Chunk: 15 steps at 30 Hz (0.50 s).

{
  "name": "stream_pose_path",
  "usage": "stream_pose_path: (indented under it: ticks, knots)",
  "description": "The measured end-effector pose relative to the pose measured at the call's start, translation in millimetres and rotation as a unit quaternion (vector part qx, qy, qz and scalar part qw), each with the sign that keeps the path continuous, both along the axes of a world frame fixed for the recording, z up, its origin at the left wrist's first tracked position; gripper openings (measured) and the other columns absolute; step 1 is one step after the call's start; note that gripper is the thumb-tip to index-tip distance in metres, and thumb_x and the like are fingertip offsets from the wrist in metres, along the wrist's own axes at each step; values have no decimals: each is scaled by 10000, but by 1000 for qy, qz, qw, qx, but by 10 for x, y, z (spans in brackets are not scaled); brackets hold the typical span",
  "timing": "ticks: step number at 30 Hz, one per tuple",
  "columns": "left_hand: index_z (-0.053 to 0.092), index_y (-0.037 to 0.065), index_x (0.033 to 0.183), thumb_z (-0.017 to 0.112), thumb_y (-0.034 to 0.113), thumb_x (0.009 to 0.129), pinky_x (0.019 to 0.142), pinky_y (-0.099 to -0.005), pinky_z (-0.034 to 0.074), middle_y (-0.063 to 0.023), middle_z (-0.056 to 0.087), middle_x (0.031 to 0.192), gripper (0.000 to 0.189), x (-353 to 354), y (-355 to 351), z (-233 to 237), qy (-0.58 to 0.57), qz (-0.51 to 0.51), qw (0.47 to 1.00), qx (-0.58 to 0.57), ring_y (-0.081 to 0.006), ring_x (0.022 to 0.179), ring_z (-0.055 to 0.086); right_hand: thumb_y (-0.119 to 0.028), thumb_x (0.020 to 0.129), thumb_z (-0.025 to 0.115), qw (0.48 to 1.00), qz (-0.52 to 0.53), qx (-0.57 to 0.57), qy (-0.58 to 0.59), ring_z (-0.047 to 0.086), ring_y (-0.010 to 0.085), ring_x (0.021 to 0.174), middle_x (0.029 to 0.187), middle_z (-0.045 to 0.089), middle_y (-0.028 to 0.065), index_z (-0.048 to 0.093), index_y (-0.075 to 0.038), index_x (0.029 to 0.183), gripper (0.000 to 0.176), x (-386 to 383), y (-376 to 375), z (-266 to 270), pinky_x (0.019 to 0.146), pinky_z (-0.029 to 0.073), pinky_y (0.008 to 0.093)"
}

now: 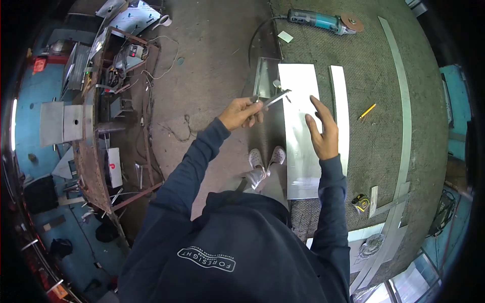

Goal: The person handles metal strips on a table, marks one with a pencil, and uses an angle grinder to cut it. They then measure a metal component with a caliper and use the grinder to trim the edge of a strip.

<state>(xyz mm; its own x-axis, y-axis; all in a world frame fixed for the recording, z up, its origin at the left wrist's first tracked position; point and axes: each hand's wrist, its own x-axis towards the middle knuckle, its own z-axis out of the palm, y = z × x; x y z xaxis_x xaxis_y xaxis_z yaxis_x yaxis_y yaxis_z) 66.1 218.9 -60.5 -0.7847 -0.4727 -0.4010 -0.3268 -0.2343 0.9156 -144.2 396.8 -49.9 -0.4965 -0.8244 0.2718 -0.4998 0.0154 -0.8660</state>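
Note:
My left hand (241, 113) pinches one end of a slim silver metal tool (275, 98) between thumb and fingers. The tool's far end has short jaw-like cross pieces and overlaps the left edge of a long shiny metal sheet (302, 156); its exact kind I cannot tell. Over the sheet's right side, my right hand (325, 132) holds nothing, its thumb and fingers spread. A narrower metal strip (340, 96) lies just right of the sheet, partly behind my right hand.
An angle grinder (323, 21) with its cord lies at the top of the textured bench mat (384, 146). Right of the strip is a yellow pencil (367, 111). A tape measure (360, 203) sits lower right. A rusty metal rack (93, 171) stands at left across the floor.

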Motion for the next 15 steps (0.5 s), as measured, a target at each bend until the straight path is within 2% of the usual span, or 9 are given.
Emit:
stream_pose_path:
  ticks: [1, 3, 4, 7, 9, 10, 12, 13, 15]
  knots:
    - [649, 7, 1032, 544, 365, 1010, 430, -182, 395, -63, 673, 777, 374, 32, 12, 66, 4, 3, 1000, 0, -42, 528, 552, -130, 902, 666, 1000, 3, 0, 4, 637, 312, 1105, 1236, 638, 184, 601, -30, 1287, 402, 1, -76, 86, 976, 480, 378]
    - [655, -5, 1095, 558, 298, 1006, 447, -188, 406, -64, 699, 812, 331, 103, 37, 188, -16, -75, 997, 18, -45, 545, 560, -136, 924, 652, 984, 107, 42, -134, 653, 266, 1086, 1220, 657, 173, 612, -43, 1292, 381, 25, -200, 233, 952, 498, 368]
    - [655, -5, 1095, 558, 298, 1006, 447, -188, 406, -64, 699, 812, 331, 136, 40, 230, -11, -71, 997, 17, -45, 545, 560, -143, 930, 655, 977, 169, 38, -122, 676, 229, 1045, 1156, 691, 145, 643, -51, 1259, 342, 24, -244, 288, 900, 533, 344]
    - [651, -21, 1115, 568, 278, 999, 457, -192, 417, -72, 707, 832, 332, 192, 97, 293, 1, -84, 996, 41, -57, 551, 565, -147, 927, 666, 972, 184, 102, -107, 691, 192, 993, 1093, 716, 129, 662, -55, 1234, 321, 57, -300, 353, 847, 560, 328]
    - [653, -30, 1117, 577, 264, 992, 483, -199, 427, -60, 713, 846, 329, 155, 131, 295, 4, -36, 999, -1, -67, 575, 584, -155, 916, 684, 954, 127, 126, -240, 705, 174, 931, 1024, 735, 119, 681, -64, 1209, 306, 75, -324, 199, 817, 574, 310]
    - [653, -30, 1117, 577, 264, 992, 483, -199, 427, -60, 713, 846, 329, 137, 130, 247, 2, -34, 999, 0, -67, 575, 584, -155, 916, 684, 953, 129, 128, -241, 705, 174, 931, 1024, 735, 119, 681, -64, 1209, 306, 62, -335, 144, 817, 574, 310]
    - [668, 20, 1138, 581, 237, 986, 512, -253, 449, -54, 713, 827, 279, 94, 120, 115, 22, -23, 993, -111, -96, 566, 587, -165, 915, 688, 956, 121, 137, -230, 706, 168, 936, 997, 741, 124, 687, -73, 1204, 304, 9, -335, 27, 825, 572, 311]
    - [668, 20, 1138, 581, 237, 986, 512, -253, 449, -54, 713, 827, 279, 61, 101, 87, 20, -23, 994, -109, -96, 566, 587, -165, 915, 688, 955, 121, 139, -233, 706, 168, 936, 997, 741, 124, 687, -73, 1204, 304, -35, -347, -37, 825, 572, 311]
    - [700, 82, 1096, 596, 274, 972, 553, -302, 475, -60, 706, 783, 251, 4, 32, 19, 54, -10, 930, -362, -151, 574, 609, -200, 919, 686, 958, 150, 154, -189, 707, 189, 952, 1004, 742, 124, 691, -78, 1202, 308, -134, -426, -178, 849, 563, 335]
